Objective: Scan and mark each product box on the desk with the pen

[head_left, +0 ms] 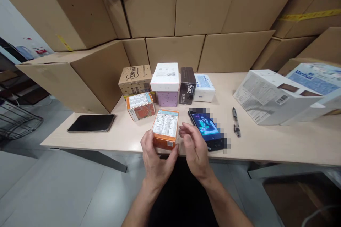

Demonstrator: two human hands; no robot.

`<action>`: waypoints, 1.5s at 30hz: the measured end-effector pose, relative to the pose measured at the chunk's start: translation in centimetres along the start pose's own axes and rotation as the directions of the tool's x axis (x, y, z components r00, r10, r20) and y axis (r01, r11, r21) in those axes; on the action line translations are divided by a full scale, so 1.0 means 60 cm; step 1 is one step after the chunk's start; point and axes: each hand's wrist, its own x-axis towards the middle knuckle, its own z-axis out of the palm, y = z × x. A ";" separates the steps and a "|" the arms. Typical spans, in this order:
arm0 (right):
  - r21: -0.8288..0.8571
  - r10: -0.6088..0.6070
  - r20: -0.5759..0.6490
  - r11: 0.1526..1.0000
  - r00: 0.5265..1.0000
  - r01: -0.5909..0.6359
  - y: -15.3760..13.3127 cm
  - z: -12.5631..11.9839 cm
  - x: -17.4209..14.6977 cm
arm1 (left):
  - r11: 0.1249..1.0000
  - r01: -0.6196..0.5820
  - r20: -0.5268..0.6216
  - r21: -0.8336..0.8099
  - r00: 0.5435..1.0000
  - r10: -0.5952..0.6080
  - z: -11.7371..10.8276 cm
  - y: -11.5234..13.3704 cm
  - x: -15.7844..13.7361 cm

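Observation:
At the table's front edge, my left hand grips an orange-and-white carton, thumb on its near right corner and fingers along its left side. The carton's top is covered in small print. My right hand is just right of the carton, holding nothing, its fingers loosely curved and apart. Behind that hand lies a device with a lit screen, partly blurred out. A second orange-and-white carton rests just behind and left of the first.
Behind stand a brown printed box, a white-and-purple box, a dark box and a blue-and-white pack. A black phone lies left, a pen right, near a large white box. Stacked cardboard boxes wall the back.

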 end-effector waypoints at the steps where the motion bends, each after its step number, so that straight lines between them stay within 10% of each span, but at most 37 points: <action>1: -0.056 -0.074 -0.032 0.996 0.997 0.072 -0.007 -0.011 -0.005 | 1.000 -0.020 -0.010 -0.006 1.000 0.020 -0.002 -0.001 0.002; 4: -0.328 -0.259 -0.225 0.928 0.939 0.177 -0.015 -0.076 -0.002 | 0.984 -0.169 -0.040 0.064 0.984 0.172 -0.011 0.001 0.017; 7: -0.549 -0.177 -0.466 0.826 0.867 -0.127 0.011 -0.169 0.031 | 0.926 -0.315 0.053 0.209 0.949 0.311 -0.016 0.009 0.029; 12: -0.863 0.250 -0.193 0.418 0.949 -0.286 0.070 -0.265 0.096 | 0.828 -0.484 0.329 0.285 0.860 0.390 -0.017 0.028 0.033; 16: -0.922 0.355 -0.104 0.316 0.929 -0.224 0.082 -0.265 0.121 | 0.860 -0.482 0.468 0.171 0.807 0.359 -0.016 0.045 0.042; 20: -0.913 0.347 -0.077 0.353 0.935 -0.206 0.090 -0.266 0.126 | 0.888 -0.440 0.498 0.134 0.805 0.323 -0.010 0.059 0.044; 23: -0.787 0.284 -0.149 0.546 0.947 -0.287 0.101 -0.278 0.118 | 0.922 -0.386 0.390 0.034 0.854 0.344 -0.002 0.058 0.041; 26: -0.276 0.313 -0.336 0.869 0.888 -0.411 0.107 -0.291 0.108 | 0.952 -0.277 0.117 -0.130 0.949 0.292 0.004 0.041 0.041; 28: 0.037 0.324 -0.412 0.940 0.852 -0.340 0.101 -0.294 0.106 | 0.964 -0.186 -0.018 -0.191 0.982 0.186 0.008 0.027 0.044; 34: 0.490 0.226 -0.339 0.871 0.914 -0.033 0.014 -0.223 0.091 | 0.960 0.028 0.092 -0.278 0.996 -0.003 0.012 0.011 0.051; 40: 0.532 0.283 -0.293 0.842 0.913 -0.090 -0.039 -0.058 0.014 | 0.960 0.111 0.163 -0.258 0.984 -0.070 0.010 0.015 0.047; 45: 0.445 0.347 -0.293 0.874 0.891 -0.194 0.005 -0.038 0.021 | 0.948 0.114 0.177 -0.298 0.982 -0.063 0.008 0.012 0.048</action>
